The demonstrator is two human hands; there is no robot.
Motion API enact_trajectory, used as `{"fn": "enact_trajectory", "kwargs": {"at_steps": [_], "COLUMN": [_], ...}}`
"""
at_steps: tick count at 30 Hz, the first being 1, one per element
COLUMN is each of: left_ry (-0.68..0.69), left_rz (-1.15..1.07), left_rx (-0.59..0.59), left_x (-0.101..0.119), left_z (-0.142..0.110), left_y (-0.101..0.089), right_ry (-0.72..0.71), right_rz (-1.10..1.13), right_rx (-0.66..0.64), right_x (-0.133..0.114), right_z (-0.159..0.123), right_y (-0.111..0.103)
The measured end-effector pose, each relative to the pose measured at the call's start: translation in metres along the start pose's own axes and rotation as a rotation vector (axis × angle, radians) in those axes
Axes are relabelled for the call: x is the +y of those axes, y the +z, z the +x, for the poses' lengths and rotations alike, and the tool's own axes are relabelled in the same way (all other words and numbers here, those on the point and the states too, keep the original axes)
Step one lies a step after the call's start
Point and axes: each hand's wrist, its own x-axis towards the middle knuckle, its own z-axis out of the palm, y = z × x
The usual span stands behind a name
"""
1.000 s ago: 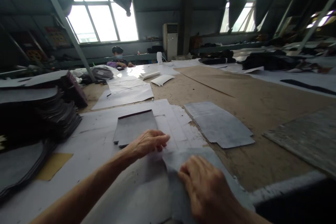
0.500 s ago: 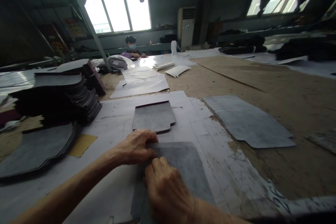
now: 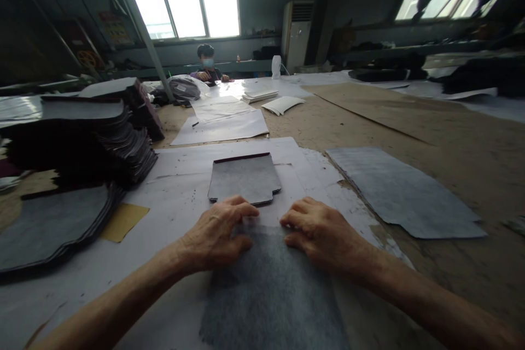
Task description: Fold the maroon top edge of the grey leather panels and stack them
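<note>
A grey felt-like sheet (image 3: 274, 295) lies in front of me on white paper, its near end cut off by the bottom of the view. At its far left corner, my left hand (image 3: 219, 235) has its fingers bent over the edge and the thumb on the sheet. My right hand (image 3: 324, 235) pinches the far right corner between curled fingers and thumb. Between the hands the far edge of the sheet shows. Just beyond lies a smaller stack of grey pieces (image 3: 246, 178) with a dark folded strip along its far edge.
Tall dark stacks of pieces (image 3: 94, 142) stand at the left, with a curved grey stack (image 3: 61, 224) and a yellow card (image 3: 125, 221) nearer. Larger grey panels (image 3: 397, 191) lie at the right. White sheets (image 3: 221, 126) are farther back. A masked person (image 3: 207, 65) sits across the table.
My right hand has moved up and right from the middle of the sheet to its far right corner. My left hand stays near the far left corner. The view has shifted slightly.
</note>
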Motion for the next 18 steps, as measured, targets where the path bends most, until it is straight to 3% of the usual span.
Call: {"fn": "enact_trajectory", "kwargs": {"at_steps": [4,8,13,18], "left_ry": [0.091,0.231,0.447,0.609], "left_rz": [0.083,0.093,-0.004,0.061], "left_rx": [0.0,0.105,0.205,0.186], "left_x": [0.003,-0.004,-0.018,-0.023], "left_z": [0.004,0.008,0.005,0.005], "left_y": [0.006,0.018,0.025,0.021], "right_ry": [0.043,0.038,-0.145,-0.266], "right_rz": [0.013,0.043,0.102,0.026], "right_rx": [0.012,0.09,0.215,0.246], "right_x": [-0.004,-0.004,0.001,0.002], "right_z": [-0.001,-0.006,-0.016,-0.022], "right_y": [0.002,0.003,0.006,0.006]}}
